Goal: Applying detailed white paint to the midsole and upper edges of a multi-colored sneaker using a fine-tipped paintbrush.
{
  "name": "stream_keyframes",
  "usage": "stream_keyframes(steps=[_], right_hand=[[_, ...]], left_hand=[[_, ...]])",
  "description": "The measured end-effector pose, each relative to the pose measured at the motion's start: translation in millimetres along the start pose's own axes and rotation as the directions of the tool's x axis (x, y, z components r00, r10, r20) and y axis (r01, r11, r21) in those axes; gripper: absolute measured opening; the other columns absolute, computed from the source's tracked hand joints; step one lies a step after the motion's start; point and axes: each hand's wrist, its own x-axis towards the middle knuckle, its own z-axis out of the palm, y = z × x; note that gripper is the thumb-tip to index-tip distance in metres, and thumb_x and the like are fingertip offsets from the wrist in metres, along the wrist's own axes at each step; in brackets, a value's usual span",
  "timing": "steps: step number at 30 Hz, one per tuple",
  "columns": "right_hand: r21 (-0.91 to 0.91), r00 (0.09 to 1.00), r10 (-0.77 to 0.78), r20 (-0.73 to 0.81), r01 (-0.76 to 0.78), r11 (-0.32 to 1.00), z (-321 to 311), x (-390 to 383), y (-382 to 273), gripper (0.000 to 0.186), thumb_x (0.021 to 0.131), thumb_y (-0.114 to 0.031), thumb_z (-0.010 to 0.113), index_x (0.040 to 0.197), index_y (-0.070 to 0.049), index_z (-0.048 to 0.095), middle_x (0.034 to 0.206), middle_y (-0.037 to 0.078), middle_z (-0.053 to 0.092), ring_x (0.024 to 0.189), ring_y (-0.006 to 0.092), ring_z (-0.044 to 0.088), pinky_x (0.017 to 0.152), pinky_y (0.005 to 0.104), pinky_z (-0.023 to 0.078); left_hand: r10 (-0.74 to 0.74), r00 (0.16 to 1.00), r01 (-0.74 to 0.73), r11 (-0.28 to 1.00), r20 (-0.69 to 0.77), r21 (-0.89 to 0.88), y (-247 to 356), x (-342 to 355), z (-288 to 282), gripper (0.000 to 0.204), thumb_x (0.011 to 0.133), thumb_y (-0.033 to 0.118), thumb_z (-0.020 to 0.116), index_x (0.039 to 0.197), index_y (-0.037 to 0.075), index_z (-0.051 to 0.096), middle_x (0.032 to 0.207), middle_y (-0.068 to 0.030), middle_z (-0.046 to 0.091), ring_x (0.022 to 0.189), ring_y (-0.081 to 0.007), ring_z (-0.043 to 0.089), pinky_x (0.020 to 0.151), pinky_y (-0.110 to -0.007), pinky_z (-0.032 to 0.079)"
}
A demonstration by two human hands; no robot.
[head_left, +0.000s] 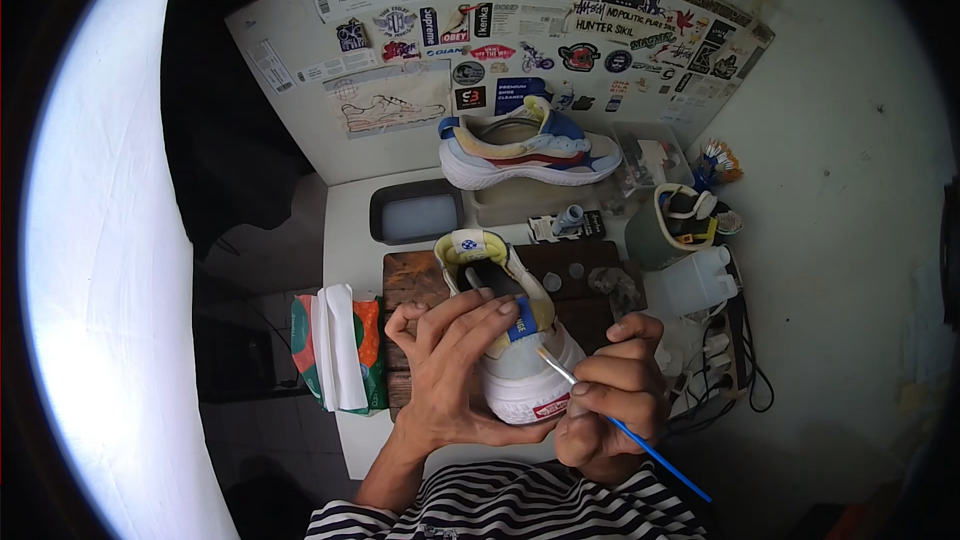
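We record the right hand (615, 395) closed on a brush (640, 444), tip at the pale end of the shoe (512, 365); contact we cannot confirm. The left hand (445, 350) grips the shoe, over the board (412, 285). Left of the board we note a packet (370, 345); beyond the board, a tray (376, 220) and a second shoe (520, 170).

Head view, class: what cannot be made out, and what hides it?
Held shoe, head view: part of its upper, hidden by the left hand.
Paintbrush, head view: part of its handle, hidden by the right hand.
Tub, head view: lower contents, hidden by its wall.
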Motion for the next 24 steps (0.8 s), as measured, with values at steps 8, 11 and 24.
stream_keyframes(steps=[8,11,24], right_hand=[[0.058,0.999,0.031,-0.039,-0.029,0.998,-1.9,-5.8,-2.0,0.013,0.073,-0.012,0.049,0.085,-0.006,0.052,0.064,0.005,0.054,0.056,0.0138,0.042,0.077,0.0439,0.041],[-0.011,0.998,0.018,-0.056,-0.018,1.0,0.4,-2.7,1.6,0.014,0.072,-0.012,0.048,0.085,-0.006,0.051,0.065,0.005,0.053,0.056,0.0137,0.041,0.077,0.0442,0.041],[0.008,0.998,0.031,0.051,-0.031,0.999,-12.6,-3.6,-1.1,0.013,0.077,-0.015,0.048,0.087,-0.008,0.051,0.067,0.004,0.055,0.058,0.0139,0.044,0.079,0.046,0.04]], left_hand=[[-0.014,1.0,0.014,1.0,0.011,-0.008,-0.3,-4.4,1.5,0.099,0.049,0.057,0.089,0.129,0.007,0.062,0.119,-0.0101,0.067,0.122,-0.0228,0.053,0.101,-0.049,0.019],[-0.007,1.0,0.007,1.0,0.006,-0.015,-0.7,-2.6,2.2,0.098,0.049,0.057,0.089,0.129,0.007,0.062,0.12,-0.0108,0.066,0.122,-0.0232,0.053,0.102,-0.048,0.019],[0.009,1.0,-0.009,1.0,0.03,0.004,1.7,1.6,2.8,0.095,0.051,0.057,0.087,0.128,0.007,0.062,0.117,-0.0083,0.068,0.121,-0.0215,0.053,0.101,-0.048,0.02]])
